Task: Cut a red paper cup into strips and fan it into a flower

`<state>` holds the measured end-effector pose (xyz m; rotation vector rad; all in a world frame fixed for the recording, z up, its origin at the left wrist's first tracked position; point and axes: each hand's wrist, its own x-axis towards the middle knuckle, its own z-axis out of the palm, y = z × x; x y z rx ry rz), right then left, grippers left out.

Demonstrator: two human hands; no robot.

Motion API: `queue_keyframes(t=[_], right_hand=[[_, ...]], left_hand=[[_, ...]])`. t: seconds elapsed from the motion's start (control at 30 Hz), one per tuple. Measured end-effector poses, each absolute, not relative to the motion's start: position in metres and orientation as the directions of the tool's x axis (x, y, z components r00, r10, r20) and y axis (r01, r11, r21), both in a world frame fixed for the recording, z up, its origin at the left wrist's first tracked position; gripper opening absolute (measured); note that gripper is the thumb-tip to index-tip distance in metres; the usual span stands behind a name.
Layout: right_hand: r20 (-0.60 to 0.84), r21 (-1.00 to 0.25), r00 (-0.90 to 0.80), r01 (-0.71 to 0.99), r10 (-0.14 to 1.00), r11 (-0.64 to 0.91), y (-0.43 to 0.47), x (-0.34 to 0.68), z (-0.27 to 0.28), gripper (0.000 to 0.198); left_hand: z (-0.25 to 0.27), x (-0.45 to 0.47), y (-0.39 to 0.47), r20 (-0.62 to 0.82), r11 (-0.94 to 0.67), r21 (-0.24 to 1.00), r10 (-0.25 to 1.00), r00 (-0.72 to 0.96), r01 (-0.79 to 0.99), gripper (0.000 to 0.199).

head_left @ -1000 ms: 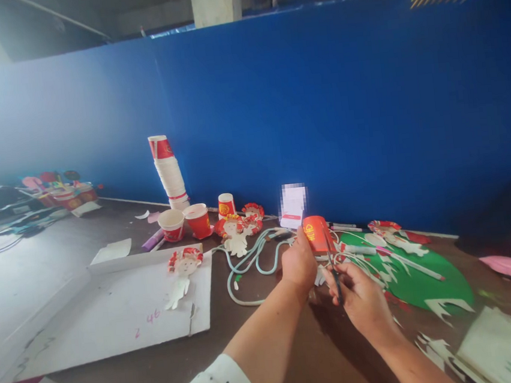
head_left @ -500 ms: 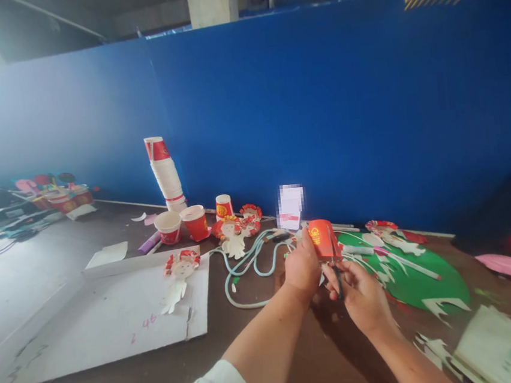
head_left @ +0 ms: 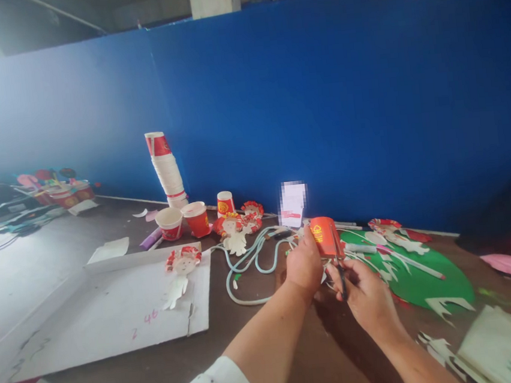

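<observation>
My left hand point(head_left: 305, 263) is closed around the left side of a red paper cup point(head_left: 324, 236) with yellow lettering, held above the brown table. In my right hand point(head_left: 363, 289) is a pair of dark-handled scissors point(head_left: 341, 276), its blades pointing up against the cup's right part. The fingers of my right hand are bent round the handles. How far the blades reach into the cup wall I cannot tell. Behind the cup a phone point(head_left: 292, 205) with a lit, blurred screen stands upright.
On the right, a green sheet point(head_left: 435, 273) carries paper scraps and a marker point(head_left: 419, 267). A pale cable point(head_left: 248, 302) loops left of my hands. Farther left are a white board point(head_left: 112, 301), paper dolls point(head_left: 233, 233), red cups point(head_left: 195, 219) and a leaning cup stack point(head_left: 167, 170).
The whole view has shifted slightly. Both hands keep hold of the cup and scissors, and the scissors sit at a slightly different angle against the cup.
</observation>
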<state>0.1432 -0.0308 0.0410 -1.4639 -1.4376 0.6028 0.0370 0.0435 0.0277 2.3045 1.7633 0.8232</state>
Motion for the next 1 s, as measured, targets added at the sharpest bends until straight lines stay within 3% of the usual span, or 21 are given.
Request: queue_keyframes(t=[0.23,0.47,0.7,1.0], right_hand=[[0.185,-0.94,0.183,0.32,0.966,0.12,-0.029,0.147,0.048,0.037],[0.134,-0.97,0.238,0.231,0.962,0.078,-0.032,0.145,0.057,0.036],[0.227,-0.93,0.21,0.337,0.951,0.147,-0.031,0.147,0.052,0.031],[0.174,-0.953,0.206,0.281,0.963,0.112,-0.032,0.147,0.051,0.031]], left_hand=[[0.03,0.035,0.042,0.394,-0.369,0.34,0.891,0.225,0.865,0.071],[0.036,0.034,0.038,0.355,-0.362,0.302,0.901,0.248,0.882,0.067],[0.032,0.034,0.04,0.371,-0.373,0.357,0.898,0.237,0.856,0.064],[0.031,0.028,0.041,0.266,-0.335,0.501,0.937,0.226,0.798,0.072]])
